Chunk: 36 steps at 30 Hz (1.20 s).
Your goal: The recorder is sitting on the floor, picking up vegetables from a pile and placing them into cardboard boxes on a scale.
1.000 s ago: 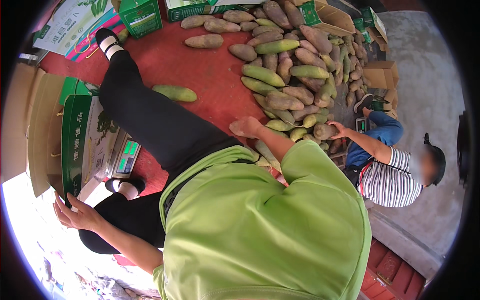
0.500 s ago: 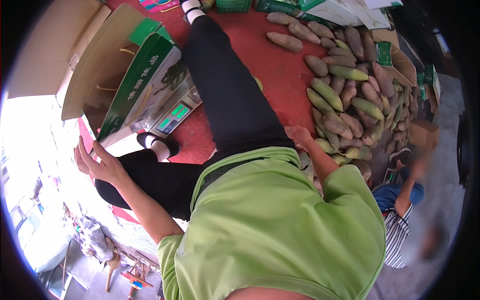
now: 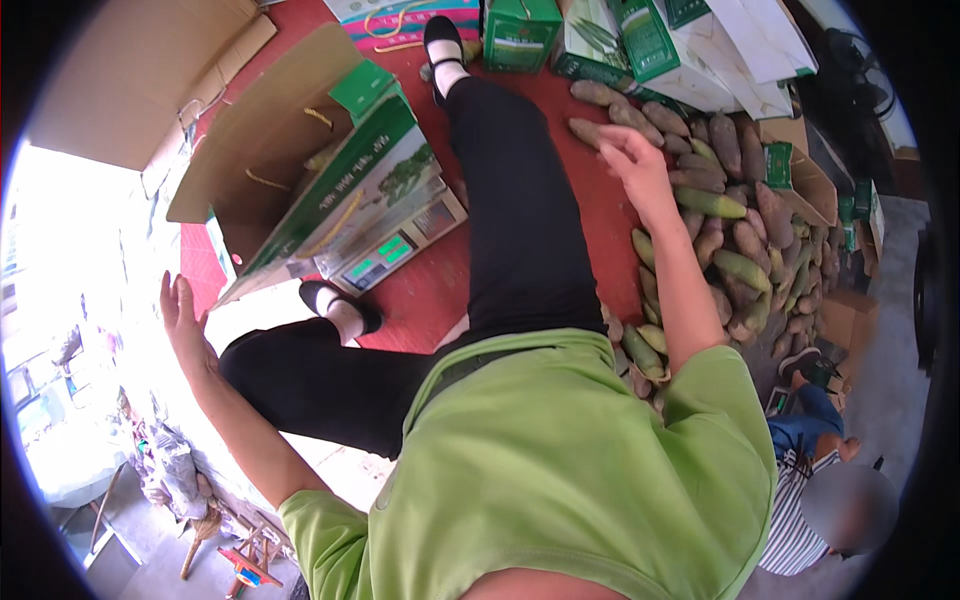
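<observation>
My right hand (image 3: pixel 640 172) reaches over the near end of a brownish long radish (image 3: pixel 584 131) lying on the red floor covering. Its fingers are apart and seem to touch or nearly touch the radish. Beside it spreads a pile of green and brownish radishes (image 3: pixel 742 265). My left hand (image 3: pixel 183 325) is raised with fingers stretched, holding nothing, near the lower corner of an open green and white carton (image 3: pixel 375 190) with rope handles. The carton rests on a scale (image 3: pixel 420 225) with a lit green display; something pale inside it is mostly hidden.
Green and white cartons (image 3: pixel 640 50) stand behind the pile, with a green box (image 3: pixel 521 33) left of them. A big brown carton (image 3: pixel 130 80) is at the far left. A person in a striped shirt (image 3: pixel 795 510) crouches at the right. My legs straddle the red floor covering (image 3: pixel 415 290).
My right hand has moved forward from the pile's near left edge to the radish at the far end. My left hand stays raised beside the carton. The view has shifted.
</observation>
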Available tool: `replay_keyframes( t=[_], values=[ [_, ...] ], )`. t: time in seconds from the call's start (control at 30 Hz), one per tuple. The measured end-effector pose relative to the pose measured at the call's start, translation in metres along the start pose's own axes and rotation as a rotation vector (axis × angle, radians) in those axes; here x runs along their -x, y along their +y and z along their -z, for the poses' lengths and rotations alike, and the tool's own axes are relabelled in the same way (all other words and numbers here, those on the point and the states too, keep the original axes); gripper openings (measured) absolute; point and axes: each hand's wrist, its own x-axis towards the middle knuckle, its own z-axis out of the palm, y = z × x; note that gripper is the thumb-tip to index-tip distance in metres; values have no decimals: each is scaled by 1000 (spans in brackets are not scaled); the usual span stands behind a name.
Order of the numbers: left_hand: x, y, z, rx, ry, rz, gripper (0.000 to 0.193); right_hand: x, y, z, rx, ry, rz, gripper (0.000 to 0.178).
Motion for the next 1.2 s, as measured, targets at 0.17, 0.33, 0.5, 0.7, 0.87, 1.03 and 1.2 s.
replay_keyframes(
  t=[0.17, 0.33, 0.5, 0.7, 0.87, 1.03, 1.2],
  values=[
    [-27, 0, -12, -168, -188, 37, 70, -54, -88, -55, 13, -180, 360, 28],
    [-52, -44, -8, 6, -351, 47, 60, -72, -86, -96, -15, -125, 414, 23],
    [-48, -33, -10, 52, -253, 48, 55, -47, 22, -67, 123, 152, 230, 20],
    [-58, -41, -7, 167, -152, 36, 56, 46, 199, 10, 708, 74, -277, 21],
    [-68, -54, 1, 267, -98, 126, 54, 75, 231, 83, 822, 175, -461, 21],
    [-83, -69, 12, 268, -157, 146, 53, 54, 224, 119, 1118, 199, -484, 35],
    [-85, -75, 7, 264, -185, 161, 56, 34, 243, 122, 1306, 181, -405, 53]
  ],
)
